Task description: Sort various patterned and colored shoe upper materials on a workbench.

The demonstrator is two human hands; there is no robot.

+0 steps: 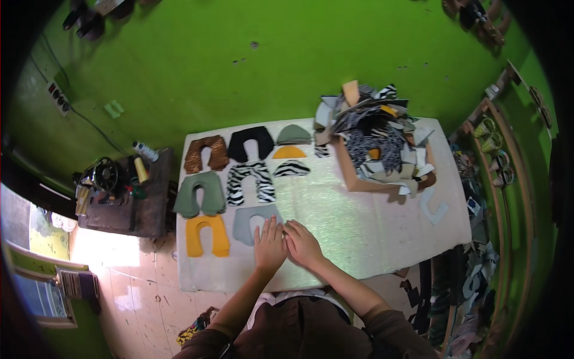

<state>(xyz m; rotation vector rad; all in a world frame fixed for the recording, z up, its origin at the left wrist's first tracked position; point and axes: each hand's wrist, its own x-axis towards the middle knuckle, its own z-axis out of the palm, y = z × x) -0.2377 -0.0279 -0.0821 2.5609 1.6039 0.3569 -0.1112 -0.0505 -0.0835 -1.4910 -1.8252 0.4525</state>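
Observation:
My left hand (270, 246) lies over the right side of a light grey U-shaped piece (242, 225), its fingers stretched out. Against it rests my right hand (304, 244), fingers extended and the tips touching near the left hand's fingers. Neither hand shows anything held. Around them lie more U-shaped cut pieces: mustard yellow (194, 238), sage green (186, 194), brown patterned (195, 155), black (240, 145) and zebra-striped (236, 184). Half-moon pieces in green (293, 133), yellow (289, 153) and zebra stripe (292, 169) sit farther back.
A cardboard box (366, 185) heaped with fabric scraps (376, 137) stands on the pale table (382, 239). Beside it lies a pale curved offcut (431, 208). At left is a sewing machine (105, 175) with thread spools (142, 170); a wooden rack (508, 221) with footwear stands right.

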